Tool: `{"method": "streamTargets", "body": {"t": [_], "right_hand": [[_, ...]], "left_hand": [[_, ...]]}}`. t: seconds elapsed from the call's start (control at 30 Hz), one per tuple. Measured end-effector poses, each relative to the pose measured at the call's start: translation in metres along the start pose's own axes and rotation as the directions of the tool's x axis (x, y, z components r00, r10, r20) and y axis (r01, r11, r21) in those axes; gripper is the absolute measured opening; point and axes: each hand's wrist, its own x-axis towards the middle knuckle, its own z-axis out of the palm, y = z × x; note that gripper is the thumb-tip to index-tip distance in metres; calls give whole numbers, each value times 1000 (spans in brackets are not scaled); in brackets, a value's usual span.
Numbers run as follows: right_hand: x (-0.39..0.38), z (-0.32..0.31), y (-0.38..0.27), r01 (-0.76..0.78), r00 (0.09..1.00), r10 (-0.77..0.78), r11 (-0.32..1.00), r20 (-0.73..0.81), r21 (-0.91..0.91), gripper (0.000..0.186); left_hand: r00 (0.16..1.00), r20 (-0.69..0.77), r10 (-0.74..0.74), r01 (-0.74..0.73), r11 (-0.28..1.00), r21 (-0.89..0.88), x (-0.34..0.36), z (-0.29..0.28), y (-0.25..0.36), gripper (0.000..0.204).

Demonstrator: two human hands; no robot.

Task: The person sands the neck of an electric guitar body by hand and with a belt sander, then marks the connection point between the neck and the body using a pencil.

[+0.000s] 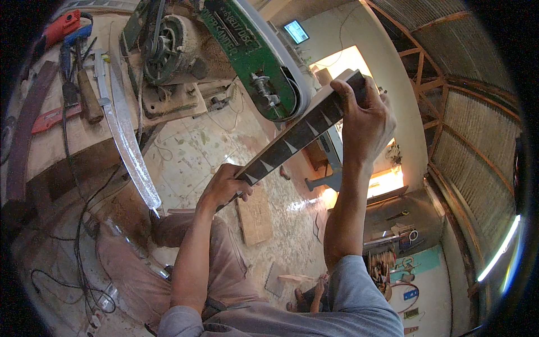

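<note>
A guitar neck (302, 136) with a dark fingerboard and pale triangular inlays slants across the middle of the head view. My left hand (225, 184) is closed around its lower, nearer end. At the upper right end, my right hand (368, 118) grips it with the thumb on the fingerboard face and the fingers behind. The neck's far edge lies right by the rounded end of a green belt sander (272, 84); whether it touches the belt I cannot tell. Its back side is turned away from view.
On the left, a workbench (48, 154) carries a red power tool (60, 27), a wood-handled tool (90, 96) and a long metal strip (130, 151) jutting over the edge. Cables (84, 264) hang below. A wooden block (255, 216) lies on the floor; another person (315, 296) is behind my right arm.
</note>
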Motion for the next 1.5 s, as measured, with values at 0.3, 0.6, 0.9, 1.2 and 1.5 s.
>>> {"method": "streamTargets", "body": {"t": [0.3,0.6,0.9,1.2,1.5], "right_hand": [[0,-4,-5,35,999,-35,994,2,-101,43],[-2,-5,-5,43,999,-40,993,24,-107,42],[-3,-4,-5,69,998,-67,988,20,-137,39],[-7,-15,28,81,995,-83,996,49,40,35],[-154,17,104,-470,879,93,345,468,813,50]], "left_hand": [[998,46,-52,52,999,3,4,1,0,32],[992,103,-69,72,997,-33,8,-2,-5,30],[979,172,-109,132,983,-130,10,-7,-6,31],[994,61,-95,93,995,27,0,9,-8,33],[867,-213,450,-152,646,748,-17,133,-4,45]]}}
